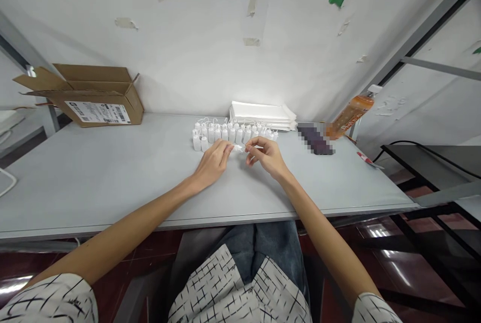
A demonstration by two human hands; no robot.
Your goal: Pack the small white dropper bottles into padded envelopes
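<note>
A small white piece [238, 148] is pinched at its ends by the fingertips of the left hand [213, 162] and the right hand [268, 156], over the grey table [131, 172]; just beyond, small white bottles [239, 136] are grouped in rows.

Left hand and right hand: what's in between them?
In the head view, a small white piece shows between the left hand and right hand, too small to make out exactly.

Bottles [239, 136] white; table [112, 172] pale grey. Box [134, 105] brown, label [99, 112] white. Drink [351, 115] orange, cap [375, 89] white. Shirt [214, 288] white, black crosshatch. Jeans [280, 245] blue.
</note>
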